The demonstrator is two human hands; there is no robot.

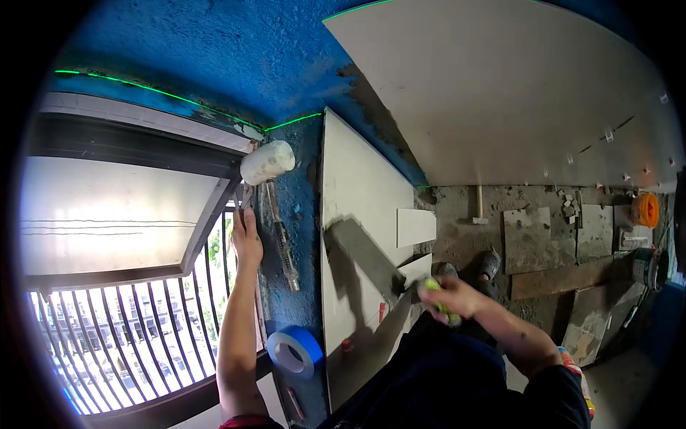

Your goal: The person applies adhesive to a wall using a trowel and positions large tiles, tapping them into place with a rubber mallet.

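My left hand grips a grey metal tool at the window frame's edge, its exact kind unclear. Just above it is a white-headed mallet, with a grimy clear bar below on the blue ledge. My right hand is closed on a yellow-green object, apparently a tape measure, by the lower end of a grey strip over a pale tile. A blue-edged roll of tape lies beside my left forearm.
A barred window is at left. A large tiled surface rises ahead, with green laser lines on blue plaster. The floor holds a hammer, tile boards, a plank, an orange bucket and a pail, around my feet.
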